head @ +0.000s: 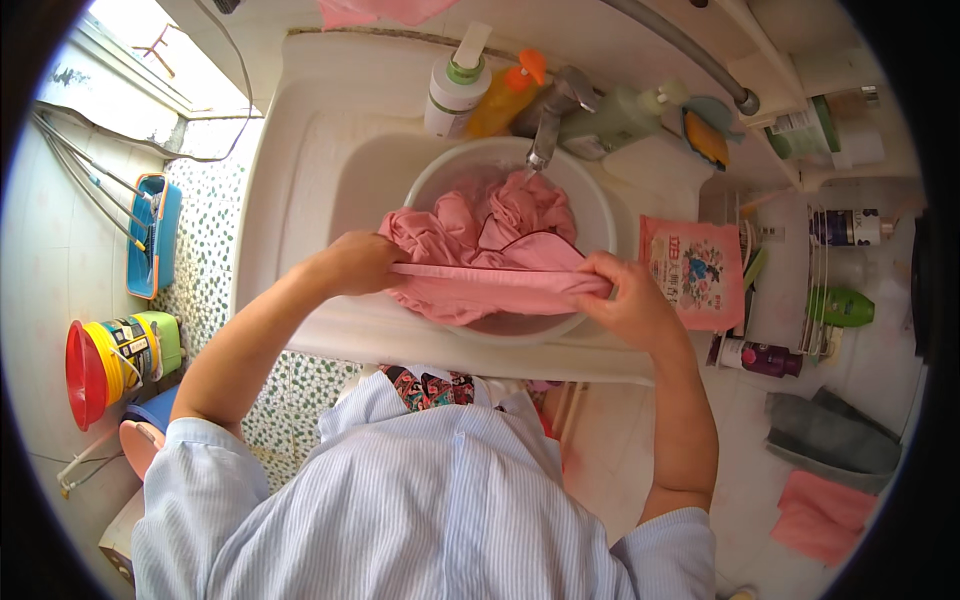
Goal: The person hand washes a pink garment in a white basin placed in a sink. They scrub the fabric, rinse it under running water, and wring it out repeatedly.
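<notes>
A pink cloth garment [487,289] with dark red piping is stretched between my hands above a white round basin [606,240]. My left hand [364,262] grips one end of a folded, piped band of it. The other end is pinched between the thumb and fingers of my right hand [622,296]. The rest of the garment lies bunched in the basin, partly in water. Just above the far side of the cloth, the spout of a metal faucet [551,124] points down. The basin stands in a white sink [300,172].
Behind the basin stand a white pump bottle [456,94], an orange-topped bottle [502,97] and a pale green pump bottle [619,120]. A pink printed package [694,274] lies right of the sink. Left on the floor are a blue mop bucket [142,259] and a yellow bucket [112,352].
</notes>
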